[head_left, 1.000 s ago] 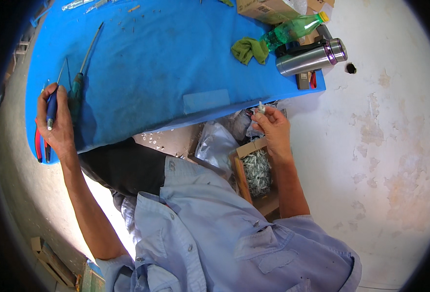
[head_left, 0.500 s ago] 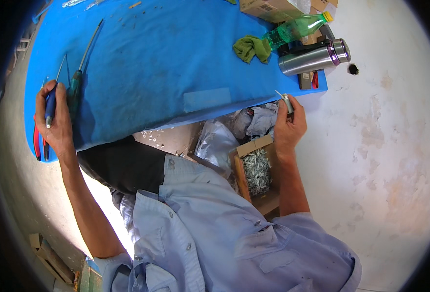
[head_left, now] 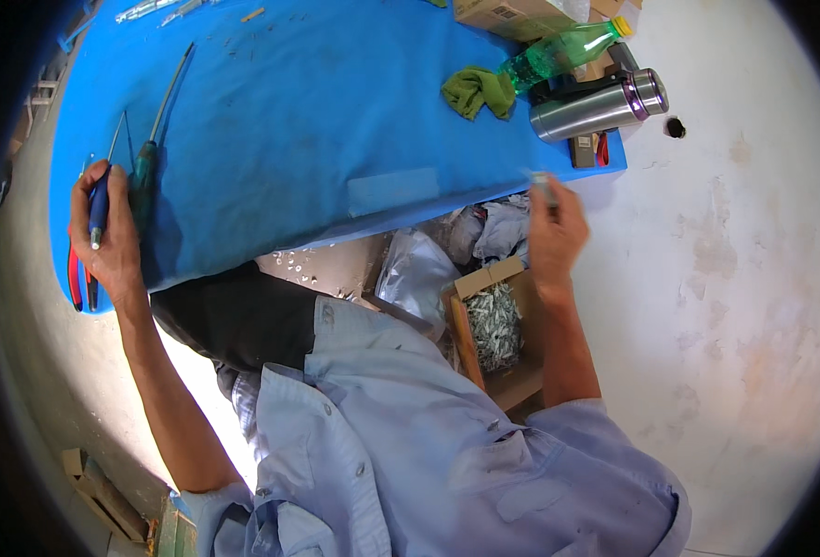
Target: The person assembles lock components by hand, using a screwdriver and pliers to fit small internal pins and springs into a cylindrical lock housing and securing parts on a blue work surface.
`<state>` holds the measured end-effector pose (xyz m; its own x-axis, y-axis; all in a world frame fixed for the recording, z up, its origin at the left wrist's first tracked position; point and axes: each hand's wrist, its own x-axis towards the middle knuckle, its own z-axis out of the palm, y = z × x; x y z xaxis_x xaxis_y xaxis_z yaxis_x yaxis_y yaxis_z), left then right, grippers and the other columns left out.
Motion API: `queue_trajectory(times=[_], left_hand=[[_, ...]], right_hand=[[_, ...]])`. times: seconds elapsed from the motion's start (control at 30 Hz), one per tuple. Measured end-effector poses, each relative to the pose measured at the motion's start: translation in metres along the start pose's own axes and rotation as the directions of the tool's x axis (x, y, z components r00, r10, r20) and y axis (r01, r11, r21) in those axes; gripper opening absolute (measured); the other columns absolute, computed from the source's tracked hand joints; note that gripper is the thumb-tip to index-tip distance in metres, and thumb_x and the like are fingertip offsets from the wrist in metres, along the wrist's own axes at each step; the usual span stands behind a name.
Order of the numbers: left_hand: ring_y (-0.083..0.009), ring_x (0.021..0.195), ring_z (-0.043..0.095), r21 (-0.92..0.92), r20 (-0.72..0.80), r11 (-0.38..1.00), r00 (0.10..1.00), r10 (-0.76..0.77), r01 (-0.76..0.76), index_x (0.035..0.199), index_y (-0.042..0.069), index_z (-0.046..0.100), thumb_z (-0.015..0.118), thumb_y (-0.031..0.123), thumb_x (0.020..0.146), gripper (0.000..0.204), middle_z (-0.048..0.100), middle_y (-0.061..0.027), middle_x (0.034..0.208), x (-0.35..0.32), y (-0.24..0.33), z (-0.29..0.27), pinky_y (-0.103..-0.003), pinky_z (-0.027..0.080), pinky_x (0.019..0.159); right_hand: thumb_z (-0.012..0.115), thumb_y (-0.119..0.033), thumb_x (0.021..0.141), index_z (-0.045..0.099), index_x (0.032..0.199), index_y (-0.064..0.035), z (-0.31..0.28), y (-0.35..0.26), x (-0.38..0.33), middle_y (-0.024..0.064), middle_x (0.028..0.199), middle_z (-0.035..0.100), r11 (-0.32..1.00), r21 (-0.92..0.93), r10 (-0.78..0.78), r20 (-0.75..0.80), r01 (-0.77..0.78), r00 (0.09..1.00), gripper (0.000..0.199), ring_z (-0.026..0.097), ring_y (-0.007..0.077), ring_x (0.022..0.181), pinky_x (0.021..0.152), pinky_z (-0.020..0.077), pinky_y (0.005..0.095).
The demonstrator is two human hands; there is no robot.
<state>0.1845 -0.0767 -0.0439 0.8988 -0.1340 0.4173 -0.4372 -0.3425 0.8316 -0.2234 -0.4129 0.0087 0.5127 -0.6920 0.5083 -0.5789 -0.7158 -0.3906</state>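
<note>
My left hand (head_left: 108,237) rests at the left edge of the blue-covered table (head_left: 317,111) and grips a blue-handled tool (head_left: 99,209). A green-handled screwdriver (head_left: 150,148) lies on the cloth right beside it. My right hand (head_left: 554,232) is raised by the table's near right edge, pinching a small pale metal part (head_left: 538,181) between its fingertips. Below that hand an open cardboard box (head_left: 498,339) holds several small silvery parts.
Red-handled pliers (head_left: 76,278) lie at the table's left corner. A steel flask (head_left: 600,104), a green plastic bottle (head_left: 559,54), a green rag (head_left: 478,91) and a cardboard box (head_left: 512,14) crowd the far right. Plastic bags (head_left: 419,269) lie under the table edge.
My right hand has risen from over the box of parts and moved right, up to the table's edge, carrying the small part. The left hand stays put on its tool.
</note>
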Motion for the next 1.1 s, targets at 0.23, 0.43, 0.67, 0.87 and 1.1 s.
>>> queue_trajectory(times=[0.23,0.43,0.67,0.87,1.1], left_hand=[[-0.0271,0.123,0.065,0.0,-0.016,1.0,1.0,-0.018,0.018,0.122,0.016,0.075,0.076,0.032,0.097,0.03,0.07,-0.0081,0.128,-0.002,-0.001,-0.001,-0.044,0.048,0.111],[-0.0283,0.124,0.064,0.011,0.007,1.0,1.0,0.022,-0.023,0.123,0.017,0.075,0.078,0.039,0.094,0.035,0.07,-0.0082,0.129,-0.001,-0.004,-0.003,-0.048,0.046,0.113],[-0.029,0.123,0.064,0.022,-0.023,0.999,0.999,-0.032,0.033,0.123,0.019,0.075,0.078,0.04,0.094,0.036,0.07,-0.0083,0.129,-0.002,-0.001,0.0,-0.048,0.047,0.112],[-0.0282,0.123,0.064,-0.002,-0.002,0.999,0.999,-0.039,0.039,0.124,0.017,0.075,0.077,0.039,0.095,0.036,0.07,-0.0089,0.128,0.001,-0.006,-0.001,-0.047,0.047,0.112],[-0.0247,0.12,0.065,0.005,-0.013,1.0,1.0,-0.022,0.022,0.122,0.014,0.075,0.077,0.036,0.096,0.034,0.07,-0.0092,0.126,0.001,-0.003,-0.001,-0.043,0.049,0.109]], right_hand=[[0.078,-0.012,0.091,0.075,0.114,-0.0028,0.009,-0.008,0.0,0.0139,0.094,0.073,0.999,-0.011,0.047,-0.099,-0.048,0.994,0.024,0.068,0.0235,0.069,0.063,0.0547,0.0337],[0.078,-0.01,0.091,0.075,0.114,-0.0012,0.006,-0.01,-0.006,0.0128,0.093,0.073,0.997,0.048,0.063,-0.124,-0.057,0.99,0.025,0.067,0.0208,0.068,0.063,0.0548,0.0318],[0.078,-0.011,0.091,0.074,0.117,-0.0026,0.002,-0.003,-0.004,0.0136,0.096,0.073,0.988,-0.012,0.151,-0.037,-0.152,0.988,0.027,0.068,0.0218,0.068,0.063,0.0549,0.0317],[0.078,-0.013,0.091,0.075,0.114,-0.0043,0.006,0.01,-0.003,0.0139,0.097,0.074,0.998,-0.015,0.056,-0.048,-0.057,0.997,0.025,0.069,0.0241,0.07,0.064,0.056,0.0336],[0.078,-0.011,0.091,0.075,0.113,-0.0037,0.009,0.005,0.004,0.0144,0.095,0.073,0.991,-0.123,0.058,0.092,-0.047,0.994,0.024,0.07,0.0254,0.069,0.064,0.0562,0.0339]])
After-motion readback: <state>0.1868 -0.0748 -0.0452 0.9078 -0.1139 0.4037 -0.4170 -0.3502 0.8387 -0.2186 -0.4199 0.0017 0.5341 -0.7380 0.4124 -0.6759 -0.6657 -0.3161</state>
